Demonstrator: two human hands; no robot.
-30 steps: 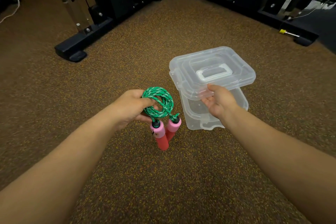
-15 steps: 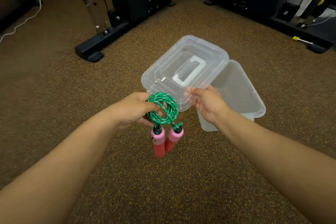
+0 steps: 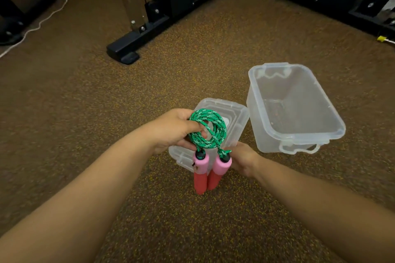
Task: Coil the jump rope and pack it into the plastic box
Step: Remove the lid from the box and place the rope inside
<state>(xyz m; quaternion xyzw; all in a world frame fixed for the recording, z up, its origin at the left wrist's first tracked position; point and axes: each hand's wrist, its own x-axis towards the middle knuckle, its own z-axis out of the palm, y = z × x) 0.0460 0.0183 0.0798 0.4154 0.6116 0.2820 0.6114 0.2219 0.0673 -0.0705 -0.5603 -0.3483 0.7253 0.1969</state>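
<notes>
Green braided cord of the jump rope (image 3: 206, 130) is seen wound into a tight coil and gripped by the left hand (image 3: 173, 129), thumb and fingers curled round the loops. Two handles (image 3: 208, 170), pink above and red below, hang down side by side beneath the coil. The clear lid (image 3: 234, 116) is held at its near edge by the right hand (image 3: 242, 159), fingers closed on it, partly hidden behind the rope. The plastic box (image 3: 299, 132) stands open on the speckled brown floor (image 3: 85, 113), just right of the lid. Black machine bases (image 3: 136, 42) are noted further back.
</notes>
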